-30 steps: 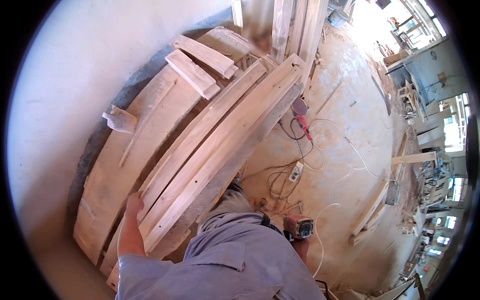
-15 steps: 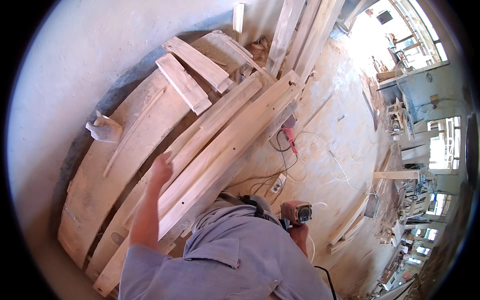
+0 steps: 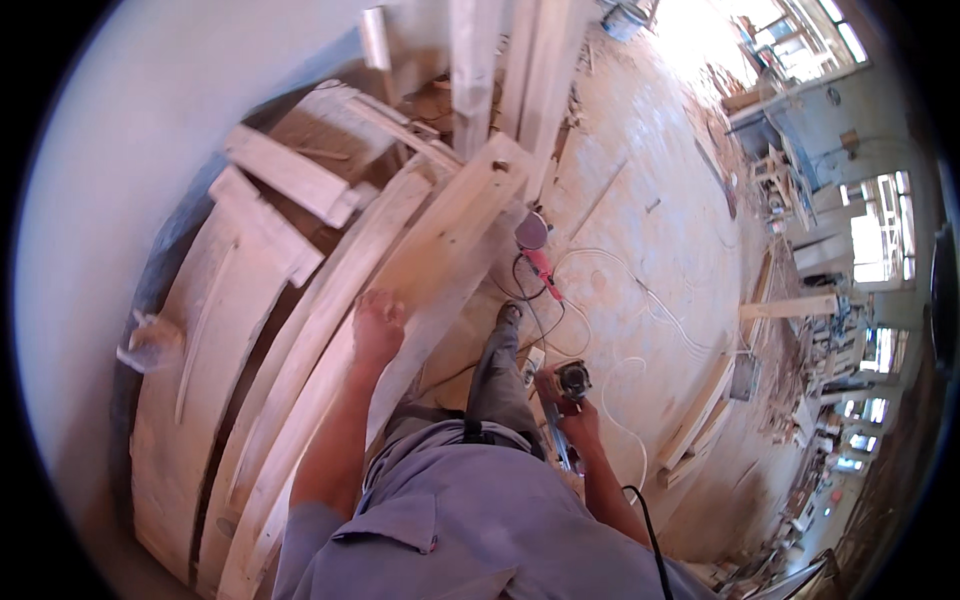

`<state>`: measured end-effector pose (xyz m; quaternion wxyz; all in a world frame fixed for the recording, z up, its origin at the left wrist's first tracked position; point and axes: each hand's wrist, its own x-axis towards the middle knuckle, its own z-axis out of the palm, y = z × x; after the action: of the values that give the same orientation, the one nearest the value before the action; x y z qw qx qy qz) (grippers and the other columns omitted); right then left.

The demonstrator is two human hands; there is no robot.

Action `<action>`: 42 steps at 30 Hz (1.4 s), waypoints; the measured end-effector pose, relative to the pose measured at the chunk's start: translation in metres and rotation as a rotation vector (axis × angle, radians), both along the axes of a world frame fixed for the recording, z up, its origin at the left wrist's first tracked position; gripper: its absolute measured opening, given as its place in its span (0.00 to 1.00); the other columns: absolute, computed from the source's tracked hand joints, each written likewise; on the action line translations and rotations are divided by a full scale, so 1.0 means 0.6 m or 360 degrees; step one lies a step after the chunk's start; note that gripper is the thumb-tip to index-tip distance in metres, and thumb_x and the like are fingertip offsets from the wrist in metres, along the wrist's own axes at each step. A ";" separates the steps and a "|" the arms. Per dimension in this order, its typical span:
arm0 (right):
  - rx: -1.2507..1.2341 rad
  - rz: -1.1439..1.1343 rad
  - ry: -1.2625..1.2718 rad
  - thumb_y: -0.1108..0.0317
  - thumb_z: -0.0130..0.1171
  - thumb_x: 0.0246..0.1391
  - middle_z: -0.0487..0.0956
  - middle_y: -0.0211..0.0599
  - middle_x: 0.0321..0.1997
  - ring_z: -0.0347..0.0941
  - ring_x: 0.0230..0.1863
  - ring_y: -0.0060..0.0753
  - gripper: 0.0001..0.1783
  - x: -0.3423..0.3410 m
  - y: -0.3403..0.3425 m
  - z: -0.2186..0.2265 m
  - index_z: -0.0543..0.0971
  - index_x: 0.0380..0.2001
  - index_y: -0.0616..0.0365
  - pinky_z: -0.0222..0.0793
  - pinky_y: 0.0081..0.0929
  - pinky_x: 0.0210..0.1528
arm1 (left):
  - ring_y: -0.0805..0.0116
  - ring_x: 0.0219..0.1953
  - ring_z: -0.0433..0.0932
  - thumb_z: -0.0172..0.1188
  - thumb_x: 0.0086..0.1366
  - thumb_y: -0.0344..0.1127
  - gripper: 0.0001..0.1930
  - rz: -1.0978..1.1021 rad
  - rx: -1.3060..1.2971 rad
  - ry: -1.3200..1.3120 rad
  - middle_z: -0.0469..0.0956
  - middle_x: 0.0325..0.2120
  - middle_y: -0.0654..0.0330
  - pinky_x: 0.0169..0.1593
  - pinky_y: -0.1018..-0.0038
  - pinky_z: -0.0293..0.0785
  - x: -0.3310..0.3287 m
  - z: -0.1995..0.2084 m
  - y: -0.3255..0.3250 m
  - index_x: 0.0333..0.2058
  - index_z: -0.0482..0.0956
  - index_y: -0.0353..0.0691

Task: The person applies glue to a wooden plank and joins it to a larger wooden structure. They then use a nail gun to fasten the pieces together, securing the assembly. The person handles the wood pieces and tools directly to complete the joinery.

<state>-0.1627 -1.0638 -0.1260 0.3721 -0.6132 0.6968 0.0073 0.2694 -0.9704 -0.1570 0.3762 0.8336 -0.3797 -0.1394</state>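
Observation:
My left hand (image 3: 378, 325) is over the long pale wooden plank (image 3: 425, 245), its fingers somewhat blurred and seeming to lie on the top face. This plank has a few small holes and runs beside other long boards (image 3: 330, 275) on the left. Low at my right side, my right hand (image 3: 578, 420) grips a red corded power tool (image 3: 552, 385) with a round black end and a flat metallic base. The tool hangs off the wood, above the floor. A black cord (image 3: 655, 545) runs past my right forearm.
A red angle grinder (image 3: 540, 260) with a disc lies on the floor, cables looping around it. Two short wood blocks (image 3: 265, 225) rest across the boards at left. Upright timbers (image 3: 475, 75) stand at the far end. More lumber (image 3: 700, 415) lies to the right.
My left hand has moved right, from the inner boards onto the holed plank. The power tool in my right hand has come up and left into fuller view. My view has shifted right.

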 end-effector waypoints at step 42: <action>0.0003 0.1438 0.0105 0.76 0.58 0.47 0.82 0.56 0.30 0.83 0.34 0.50 0.24 -0.176 -0.891 -0.889 0.80 0.51 0.61 0.77 0.43 0.34 | 0.36 0.62 0.66 0.39 0.74 0.39 0.24 0.0199 0.0806 -0.0644 0.65 0.64 0.37 0.65 0.47 0.60 -0.035 -0.030 -0.433 0.61 0.70 0.31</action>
<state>-0.2681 -1.5982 -0.6594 0.3097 -0.8549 0.3707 0.1892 0.2483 -1.2301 -0.1748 0.0818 0.9331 -0.3481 -0.0375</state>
